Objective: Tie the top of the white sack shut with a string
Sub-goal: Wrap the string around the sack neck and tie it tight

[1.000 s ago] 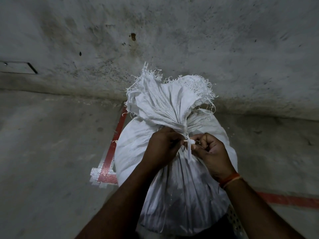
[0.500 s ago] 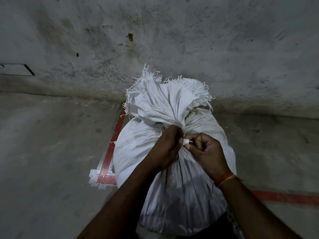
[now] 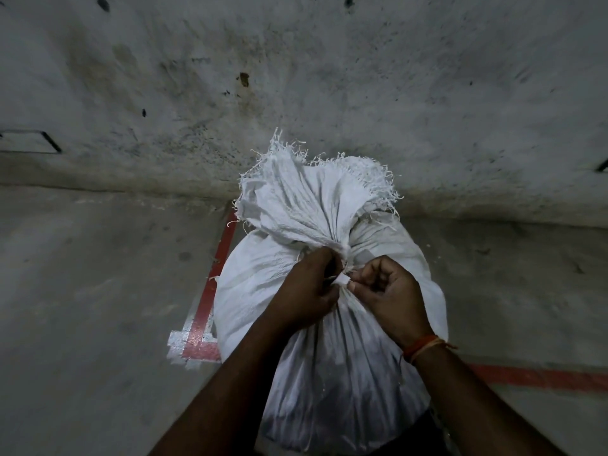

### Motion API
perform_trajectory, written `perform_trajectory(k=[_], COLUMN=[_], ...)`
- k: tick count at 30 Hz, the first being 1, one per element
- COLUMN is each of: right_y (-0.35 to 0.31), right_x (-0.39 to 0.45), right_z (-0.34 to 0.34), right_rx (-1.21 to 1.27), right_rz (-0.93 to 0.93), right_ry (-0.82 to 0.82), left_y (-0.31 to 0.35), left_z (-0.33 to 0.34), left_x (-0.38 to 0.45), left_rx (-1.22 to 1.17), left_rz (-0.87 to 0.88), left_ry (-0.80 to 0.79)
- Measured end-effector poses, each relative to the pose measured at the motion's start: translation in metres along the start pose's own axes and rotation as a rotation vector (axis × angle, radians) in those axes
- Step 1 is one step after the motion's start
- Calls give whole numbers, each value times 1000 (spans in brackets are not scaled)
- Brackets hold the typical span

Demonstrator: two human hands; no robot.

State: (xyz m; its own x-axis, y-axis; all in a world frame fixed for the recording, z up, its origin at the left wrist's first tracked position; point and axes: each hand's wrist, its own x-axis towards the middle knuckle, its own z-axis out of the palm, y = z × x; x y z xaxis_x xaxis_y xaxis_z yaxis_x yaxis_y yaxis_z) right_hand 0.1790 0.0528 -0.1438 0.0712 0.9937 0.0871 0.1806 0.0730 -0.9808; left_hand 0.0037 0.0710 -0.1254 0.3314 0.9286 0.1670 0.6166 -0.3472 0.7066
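Where the woven neck is gathered tight, white sack (image 3: 329,340) standing full and upright on concrete floor (image 3: 98,307), close against stained wall (image 3: 296,77). Frayed open top (image 3: 312,192) fanned out above the cinched neck, loose fibres sticking up and sideways. Left hand (image 3: 306,291) pressed against the neck from the left, fingers curled in, pinching one end of white string (image 3: 342,278). Right hand (image 3: 388,291) just beside it on the right, fingers curled, thumb and forefinger pinching the other end of that short bit of string. Both hands nearly touching at the knot, string stretched between them right at the neck. How many turns lie round the neck: cannot tell, hidden by the fingers. Orange thread band (image 3: 422,348) round the right wrist. Red floor line (image 3: 214,284) running down the left side of the sack to a corner with silvery worn paint (image 3: 184,343), then passing behind the sack and showing again at right.
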Motion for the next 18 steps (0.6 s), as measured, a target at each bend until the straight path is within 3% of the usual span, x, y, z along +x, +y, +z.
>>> perform_trajectory(k=[4,7,13,18], right_y=[0,0,-6,-10], right_x=[1,2,-5,-10], right_z=[5,8,15,16], right_rx=[-121,-114,-138,-220], right_rz=[-28,-37,-63,-62], right_ry=[83,124,118,138], left_y=[4,6,11,13], left_z=[4,8,14,22], left_x=[-4,-14,-25,-27], left_rx=[129,242,-45,5], left_rz=[-5,-164,-342,-302], left_ry=[172,373,367,437])
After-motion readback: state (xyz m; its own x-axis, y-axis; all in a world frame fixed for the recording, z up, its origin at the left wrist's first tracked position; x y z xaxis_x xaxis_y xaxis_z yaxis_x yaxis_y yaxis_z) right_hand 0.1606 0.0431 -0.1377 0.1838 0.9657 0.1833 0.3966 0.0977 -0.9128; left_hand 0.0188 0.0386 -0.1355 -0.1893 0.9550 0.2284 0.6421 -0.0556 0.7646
